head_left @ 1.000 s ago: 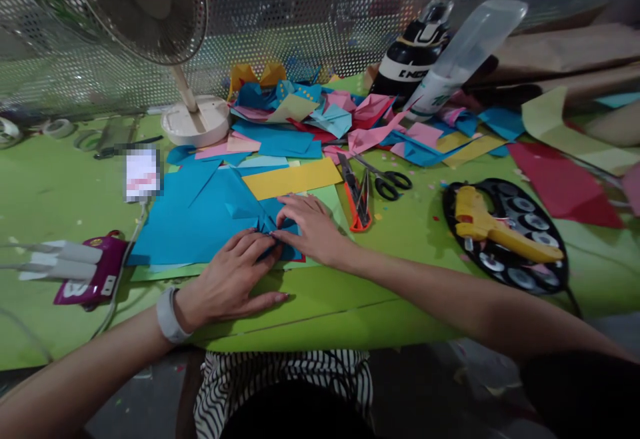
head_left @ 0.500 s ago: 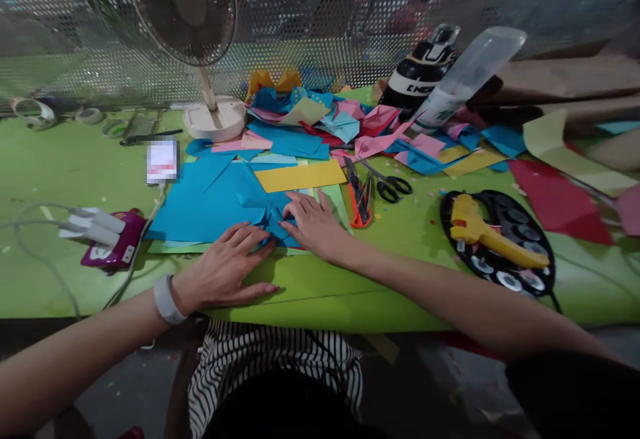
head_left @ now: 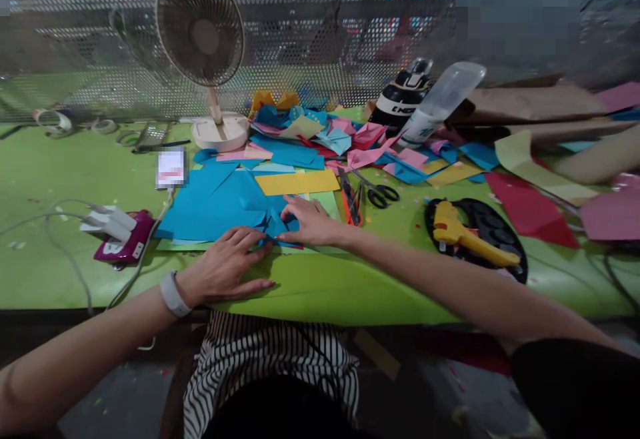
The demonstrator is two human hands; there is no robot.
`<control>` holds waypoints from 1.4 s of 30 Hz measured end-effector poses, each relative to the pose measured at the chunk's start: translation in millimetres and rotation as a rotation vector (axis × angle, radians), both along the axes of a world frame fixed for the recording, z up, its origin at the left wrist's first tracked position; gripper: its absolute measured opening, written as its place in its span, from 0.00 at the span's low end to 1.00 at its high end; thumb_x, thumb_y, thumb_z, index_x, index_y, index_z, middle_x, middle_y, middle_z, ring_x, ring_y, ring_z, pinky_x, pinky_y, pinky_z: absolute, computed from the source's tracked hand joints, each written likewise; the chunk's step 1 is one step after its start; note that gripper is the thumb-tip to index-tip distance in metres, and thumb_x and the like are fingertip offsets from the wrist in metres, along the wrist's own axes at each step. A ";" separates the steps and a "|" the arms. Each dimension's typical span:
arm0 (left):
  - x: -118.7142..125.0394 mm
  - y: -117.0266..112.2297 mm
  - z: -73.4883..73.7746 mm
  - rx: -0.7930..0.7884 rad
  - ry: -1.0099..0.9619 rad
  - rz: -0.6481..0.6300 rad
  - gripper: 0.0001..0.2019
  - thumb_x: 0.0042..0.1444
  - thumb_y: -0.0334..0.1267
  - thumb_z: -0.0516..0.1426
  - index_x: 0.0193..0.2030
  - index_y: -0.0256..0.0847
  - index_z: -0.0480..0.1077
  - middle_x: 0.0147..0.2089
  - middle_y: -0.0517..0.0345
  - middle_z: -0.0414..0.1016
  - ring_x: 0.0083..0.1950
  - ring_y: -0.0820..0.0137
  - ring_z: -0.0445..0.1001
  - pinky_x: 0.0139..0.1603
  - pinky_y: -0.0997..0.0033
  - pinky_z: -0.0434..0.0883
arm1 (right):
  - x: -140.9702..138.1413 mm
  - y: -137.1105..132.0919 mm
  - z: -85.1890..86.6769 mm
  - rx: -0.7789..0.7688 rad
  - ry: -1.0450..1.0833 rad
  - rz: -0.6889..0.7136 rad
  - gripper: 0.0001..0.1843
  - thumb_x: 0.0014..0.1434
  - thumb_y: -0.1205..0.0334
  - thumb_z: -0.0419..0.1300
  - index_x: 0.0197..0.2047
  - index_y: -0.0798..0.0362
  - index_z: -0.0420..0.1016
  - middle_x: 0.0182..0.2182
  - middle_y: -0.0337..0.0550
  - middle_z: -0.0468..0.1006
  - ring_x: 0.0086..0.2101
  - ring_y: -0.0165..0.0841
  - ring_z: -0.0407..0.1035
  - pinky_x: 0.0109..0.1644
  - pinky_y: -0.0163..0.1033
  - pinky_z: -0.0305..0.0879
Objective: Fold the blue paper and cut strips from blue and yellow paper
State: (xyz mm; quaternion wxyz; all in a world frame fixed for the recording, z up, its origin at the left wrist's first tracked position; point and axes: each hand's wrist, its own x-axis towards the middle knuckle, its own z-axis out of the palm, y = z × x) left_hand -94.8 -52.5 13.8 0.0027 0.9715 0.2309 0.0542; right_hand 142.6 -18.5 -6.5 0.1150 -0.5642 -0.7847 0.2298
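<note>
Blue paper sheets (head_left: 210, 205) lie at the front of the table, with a small folded blue paper piece (head_left: 276, 220) at their right end. My left hand (head_left: 225, 267) lies flat, its fingertips on the lower edge of the folded piece and its thumb out to the side. On the piece's right side rests my right hand (head_left: 313, 222), thumb and forefinger apart, pressing on the paper. Its other fingers are partly hidden. Just above it is a yellow paper strip (head_left: 297, 183). An orange utility knife (head_left: 351, 202) and black-handled scissors (head_left: 383, 195) lie to the right.
A yellow glue gun (head_left: 470, 235) rests on a black palette (head_left: 505, 225) at right. Behind are a paper scrap pile (head_left: 305, 135), a fan (head_left: 220, 133), a black bottle (head_left: 395, 105) and a clear bottle (head_left: 445, 102). A purple power strip (head_left: 127, 242) with cables stands at left.
The head view has shifted, so the table sits a little differently in the picture. Both hands stay on the blue paper; the right hand's fingers have drawn slightly closer together.
</note>
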 end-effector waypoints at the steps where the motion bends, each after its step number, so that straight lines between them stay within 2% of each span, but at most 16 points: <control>1: 0.1 -0.2 0.2 0.000 0.002 0.001 0.31 0.61 0.59 0.49 0.61 0.38 0.64 0.59 0.42 0.66 0.61 0.52 0.62 0.60 0.51 0.61 | 0.8 1.4 1.0 -0.015 -0.005 0.010 0.24 0.49 0.46 0.67 0.46 0.50 0.73 0.68 0.54 0.53 0.67 0.53 0.43 0.65 0.67 0.41; 6: 0.3 -1.4 -0.2 0.003 0.008 0.009 0.31 0.60 0.59 0.49 0.61 0.38 0.65 0.59 0.42 0.66 0.61 0.52 0.61 0.61 0.51 0.60 | 11.0 9.4 7.1 -0.081 0.005 0.071 0.22 0.48 0.54 0.69 0.46 0.50 0.75 0.67 0.54 0.53 0.67 0.53 0.43 0.65 0.66 0.42; 12: 0.1 -3.9 2.0 0.005 -0.011 0.014 0.30 0.61 0.59 0.49 0.61 0.40 0.65 0.58 0.43 0.66 0.61 0.53 0.62 0.60 0.51 0.61 | 17.3 12.3 10.5 -0.113 0.068 0.112 0.12 0.48 0.64 0.68 0.38 0.48 0.79 0.65 0.52 0.59 0.65 0.52 0.48 0.63 0.69 0.43; 18: -0.9 -4.9 -0.2 0.054 0.002 0.022 0.30 0.61 0.59 0.47 0.61 0.39 0.65 0.59 0.42 0.66 0.61 0.53 0.62 0.59 0.52 0.61 | 16.6 11.8 13.9 -0.162 0.119 0.086 0.12 0.46 0.70 0.65 0.36 0.49 0.80 0.65 0.50 0.61 0.65 0.49 0.49 0.64 0.61 0.49; 21: -3.7 -4.1 -2.1 0.075 -0.009 0.006 0.29 0.62 0.59 0.48 0.61 0.40 0.65 0.59 0.43 0.66 0.60 0.54 0.62 0.60 0.52 0.60 | 12.7 9.8 15.0 -0.148 0.123 0.049 0.09 0.49 0.68 0.63 0.34 0.49 0.81 0.61 0.48 0.67 0.64 0.47 0.54 0.63 0.57 0.53; 24: -8.1 -3.1 -1.0 0.110 -0.024 0.004 0.30 0.61 0.59 0.49 0.63 0.44 0.62 0.60 0.45 0.66 0.60 0.55 0.63 0.61 0.51 0.60 | 6.1 4.6 13.3 -0.034 0.143 0.026 0.04 0.50 0.60 0.64 0.30 0.50 0.79 0.52 0.48 0.76 0.61 0.46 0.59 0.61 0.55 0.56; 26: -10.5 -2.7 0.7 0.134 -0.072 0.073 0.30 0.61 0.58 0.50 0.65 0.44 0.60 0.60 0.45 0.67 0.59 0.55 0.65 0.59 0.50 0.62 | 0.8 -0.6 11.5 0.083 0.183 -0.027 0.06 0.49 0.57 0.66 0.28 0.51 0.77 0.47 0.48 0.78 0.57 0.46 0.64 0.59 0.53 0.58; 28: -10.8 -2.8 2.2 0.150 -0.164 0.199 0.27 0.63 0.54 0.50 0.64 0.42 0.61 0.57 0.45 0.70 0.56 0.56 0.68 0.56 0.52 0.65 | -6.0 -5.9 10.4 0.117 0.316 -0.100 0.10 0.49 0.54 0.65 0.27 0.52 0.75 0.39 0.47 0.79 0.47 0.42 0.71 0.52 0.48 0.64; 29: -9.7 -3.1 2.7 0.147 -0.218 0.267 0.26 0.63 0.52 0.50 0.63 0.40 0.62 0.54 0.45 0.72 0.53 0.58 0.71 0.53 0.55 0.67 | -10.5 -8.3 10.3 0.076 0.428 -0.139 0.12 0.50 0.52 0.64 0.27 0.52 0.74 0.34 0.45 0.78 0.40 0.39 0.73 0.46 0.45 0.67; 31: -5.0 -3.9 3.3 0.090 -0.307 0.380 0.25 0.64 0.51 0.50 0.61 0.37 0.61 0.44 0.48 0.77 0.43 0.62 0.76 0.43 0.62 0.71 | -22.0 -12.1 10.7 -0.067 0.711 -0.219 0.17 0.49 0.47 0.64 0.26 0.52 0.71 0.25 0.38 0.73 0.27 0.33 0.70 0.35 0.40 0.67; 33: 1.9 -4.5 4.1 -0.013 -0.352 0.451 0.27 0.63 0.51 0.51 0.63 0.36 0.58 0.34 0.55 0.78 0.33 0.66 0.76 0.32 0.69 0.69 | -36.3 -15.5 11.3 -0.197 0.942 -0.273 0.19 0.46 0.45 0.65 0.26 0.52 0.68 0.21 0.34 0.69 0.22 0.29 0.67 0.30 0.37 0.64; 35: 7.7 -3.6 5.8 -0.077 -0.384 0.486 0.26 0.62 0.50 0.53 0.62 0.38 0.57 0.33 0.58 0.78 0.29 0.68 0.76 0.28 0.72 0.67 | -50.3 -19.6 12.4 -0.217 1.062 -0.273 0.20 0.45 0.45 0.67 0.24 0.53 0.67 0.21 0.33 0.68 0.23 0.28 0.66 0.30 0.36 0.62; 37: 9.2 -0.6 9.4 -0.063 -0.436 0.484 0.21 0.60 0.46 0.55 0.57 0.40 0.61 0.39 0.56 0.78 0.31 0.69 0.76 0.29 0.72 0.67 | -59.6 -25.0 15.2 -0.182 1.089 -0.206 0.19 0.46 0.46 0.66 0.23 0.53 0.69 0.21 0.34 0.69 0.25 0.29 0.66 0.32 0.36 0.63; 39: 4.9 4.2 15.4 -0.028 -0.497 0.455 0.15 0.58 0.43 0.56 0.51 0.41 0.64 0.43 0.54 0.76 0.34 0.69 0.75 0.33 0.71 0.69 | -60.5 -30.1 20.8 -0.122 1.047 -0.100 0.16 0.51 0.48 0.63 0.27 0.53 0.73 0.24 0.36 0.73 0.29 0.30 0.68 0.36 0.38 0.64; 41: -4.0 9.8 23.6 -0.042 -0.555 0.421 0.12 0.56 0.40 0.57 0.46 0.41 0.65 0.42 0.55 0.74 0.35 0.68 0.74 0.35 0.70 0.69 | -51.9 -32.4 28.7 0.013 0.968 0.005 0.12 0.55 0.53 0.60 0.33 0.52 0.77 0.31 0.39 0.77 0.35 0.33 0.70 0.43 0.41 0.65; 42: -9.1 12.7 28.2 -0.080 -0.599 0.425 0.12 0.56 0.39 0.57 0.46 0.41 0.65 0.41 0.56 0.73 0.34 0.70 0.73 0.34 0.71 0.69 | -44.5 -31.8 32.8 0.132 0.924 0.034 0.10 0.56 0.55 0.60 0.36 0.51 0.77 0.36 0.41 0.78 0.40 0.35 0.71 0.47 0.43 0.65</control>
